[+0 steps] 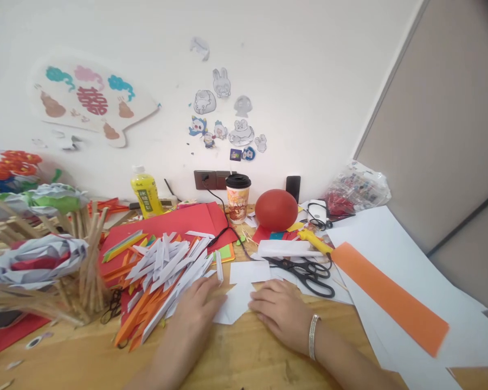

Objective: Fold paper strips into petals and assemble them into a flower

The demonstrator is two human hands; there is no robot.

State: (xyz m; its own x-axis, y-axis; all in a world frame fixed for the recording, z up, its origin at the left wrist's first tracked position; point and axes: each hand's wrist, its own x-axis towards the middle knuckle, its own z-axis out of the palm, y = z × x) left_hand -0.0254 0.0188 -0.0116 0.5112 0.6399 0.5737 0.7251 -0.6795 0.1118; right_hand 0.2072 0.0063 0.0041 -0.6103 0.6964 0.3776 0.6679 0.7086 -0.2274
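Both hands rest low over the wooden table, on either side of a small white paper. My left hand touches the paper's left edge, its fingers bent forward beside a narrow folded white strip. Across from it, my right hand lies with its fingers spread at the paper's right edge, a silver bracelet on the wrist. Just beyond the fingers is a white paper rectangle. A pile of folded white strips and orange strips is left of my left hand.
Black scissors lie beyond my right hand. Behind stand a lidded cup, a red balloon and a yellow bottle. An orange strip crosses white sheets at right. Bundled wooden sticks are at left.
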